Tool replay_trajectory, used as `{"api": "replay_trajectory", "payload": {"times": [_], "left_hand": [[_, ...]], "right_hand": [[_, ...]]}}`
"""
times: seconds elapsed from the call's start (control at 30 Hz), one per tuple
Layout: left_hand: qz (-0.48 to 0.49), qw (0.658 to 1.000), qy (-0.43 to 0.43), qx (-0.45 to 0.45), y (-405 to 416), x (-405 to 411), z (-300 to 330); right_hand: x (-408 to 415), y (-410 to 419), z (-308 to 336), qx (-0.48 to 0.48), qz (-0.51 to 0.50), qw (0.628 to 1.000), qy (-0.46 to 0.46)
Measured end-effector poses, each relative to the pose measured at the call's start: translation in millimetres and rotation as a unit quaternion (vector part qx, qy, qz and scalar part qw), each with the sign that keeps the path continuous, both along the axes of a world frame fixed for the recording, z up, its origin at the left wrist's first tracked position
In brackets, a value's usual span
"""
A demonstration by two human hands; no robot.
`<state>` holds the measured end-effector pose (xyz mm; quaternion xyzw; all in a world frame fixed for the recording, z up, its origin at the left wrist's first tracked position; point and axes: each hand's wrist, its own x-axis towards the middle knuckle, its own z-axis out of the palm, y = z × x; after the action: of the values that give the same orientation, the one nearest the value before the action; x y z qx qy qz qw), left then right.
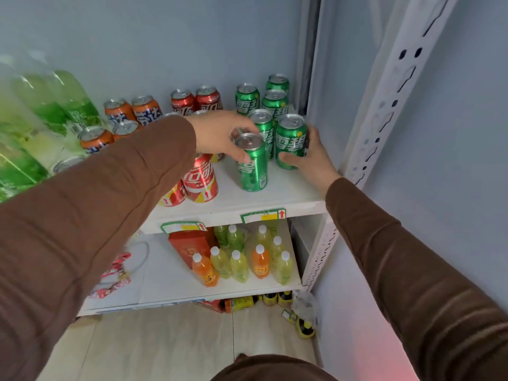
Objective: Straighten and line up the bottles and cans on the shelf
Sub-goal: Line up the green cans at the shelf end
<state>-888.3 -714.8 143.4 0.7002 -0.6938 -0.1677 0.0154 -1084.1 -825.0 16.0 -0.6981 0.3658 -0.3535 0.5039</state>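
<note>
On the white shelf [280,196] stand several green cans in two rows at the right. My left hand [220,134] grips the front green can [253,166] of the left row from above, by its rim. My right hand [310,155] wraps the front green can [290,141] of the right row from its right side. Red cans [200,177] stand left of them, partly hidden by my left sleeve. Orange cans [96,138] stand further left, and more red cans [195,100] at the back.
Large green bottles [46,111] lean at the far left. A white perforated upright [384,89] bounds the shelf on the right. The lower shelf holds small orange and yellow bottles [247,259] and a red box [189,246]. Yellow items lie on the floor [302,323].
</note>
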Motion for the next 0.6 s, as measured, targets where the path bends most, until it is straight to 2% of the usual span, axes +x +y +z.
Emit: {"api": "replay_trajectory", "payload": {"times": [0.2,0.37,0.47,0.6], "left_hand": [[-0.031,0.993,0.099,0.051,-21.4,14.0,-2.0],[0.034,0.978,0.197,0.064,-29.5,26.9,2.9],[0.053,0.965,0.244,0.082,-30.7,33.4,5.3],[0.061,0.959,0.259,0.098,-31.7,33.8,8.9]], "right_hand": [[11.0,-6.2,-2.8,0.025,-0.014,0.999,-0.027],[5.2,3.2,6.8,0.079,-0.002,0.995,-0.063],[1.9,8.0,17.8,0.102,0.027,0.993,-0.049],[-3.4,16.6,31.1,0.121,0.055,0.990,-0.043]]}}
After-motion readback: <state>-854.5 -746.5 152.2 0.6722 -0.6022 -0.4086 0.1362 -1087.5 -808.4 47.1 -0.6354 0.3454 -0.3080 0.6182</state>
